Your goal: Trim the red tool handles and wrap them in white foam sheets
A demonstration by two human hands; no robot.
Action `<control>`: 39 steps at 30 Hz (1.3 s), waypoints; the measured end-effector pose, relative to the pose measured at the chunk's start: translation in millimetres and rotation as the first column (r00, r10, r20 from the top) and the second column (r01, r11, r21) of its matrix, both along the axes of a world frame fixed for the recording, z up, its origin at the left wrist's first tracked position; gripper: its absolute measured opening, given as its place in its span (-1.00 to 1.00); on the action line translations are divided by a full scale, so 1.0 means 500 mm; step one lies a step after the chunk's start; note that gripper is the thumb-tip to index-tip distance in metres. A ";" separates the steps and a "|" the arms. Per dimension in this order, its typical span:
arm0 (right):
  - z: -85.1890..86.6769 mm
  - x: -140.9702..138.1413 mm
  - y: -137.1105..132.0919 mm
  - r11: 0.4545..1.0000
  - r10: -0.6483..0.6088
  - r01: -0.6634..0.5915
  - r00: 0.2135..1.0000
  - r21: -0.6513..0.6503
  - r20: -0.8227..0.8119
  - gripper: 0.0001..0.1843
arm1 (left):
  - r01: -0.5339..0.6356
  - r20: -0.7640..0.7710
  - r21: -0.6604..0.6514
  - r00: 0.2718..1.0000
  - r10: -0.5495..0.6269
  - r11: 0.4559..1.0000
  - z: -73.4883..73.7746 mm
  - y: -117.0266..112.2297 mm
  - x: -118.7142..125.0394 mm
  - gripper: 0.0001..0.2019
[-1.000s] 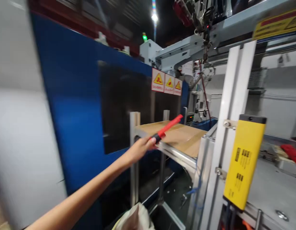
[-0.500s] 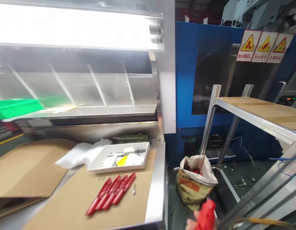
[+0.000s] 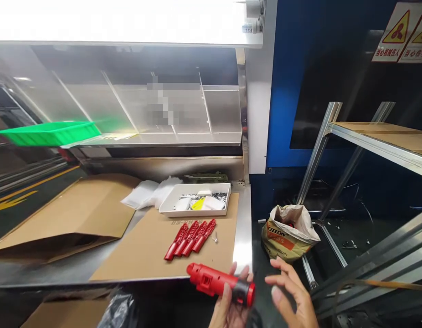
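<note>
My left hand (image 3: 229, 300) grips a red plastic handle with a black end (image 3: 220, 282), held level just past the front edge of the steel workbench (image 3: 243, 237). My right hand (image 3: 293, 291) hovers to its right, fingers spread, holding nothing. Several matching red handles (image 3: 190, 238) lie side by side on a cardboard sheet (image 3: 149, 246) on the bench. Behind them sits a white tray (image 3: 195, 205) with small parts and a yellow tag.
A paper sack (image 3: 288, 232) stands on the floor right of the bench. A metal frame with a cardboard top (image 3: 378, 136) is at right, before a blue machine (image 3: 282, 91). A green bin (image 3: 48, 133) rests on the shelf; folded cardboard (image 3: 70, 214) lies at left.
The view swung from the blue machine and frame to the workbench. My left hand drew the red handle back from the frame's cardboard top to the bench edge; my right hand came into view.
</note>
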State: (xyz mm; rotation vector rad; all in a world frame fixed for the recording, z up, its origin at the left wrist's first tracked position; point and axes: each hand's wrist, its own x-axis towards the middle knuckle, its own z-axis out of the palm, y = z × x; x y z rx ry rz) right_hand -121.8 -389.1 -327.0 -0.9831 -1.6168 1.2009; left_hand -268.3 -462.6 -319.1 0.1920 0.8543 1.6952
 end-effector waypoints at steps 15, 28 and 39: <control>-0.008 -0.359 -0.017 0.986 -0.116 0.110 0.993 -0.125 -0.038 -0.67 | 0.034 0.185 -0.083 0.983 -0.018 0.996 -0.026 0.055 -0.257 -0.59; -0.011 -0.666 0.011 0.987 -0.012 -0.004 0.995 -0.162 -0.095 -0.64 | -0.095 -0.088 -0.102 0.992 0.087 0.990 -0.032 0.073 -0.572 -0.52; 0.006 -0.744 0.027 0.974 0.152 -0.160 0.987 -0.161 -0.058 -0.71 | -0.299 -0.459 0.105 0.832 0.312 0.949 -0.028 0.048 -0.640 -0.72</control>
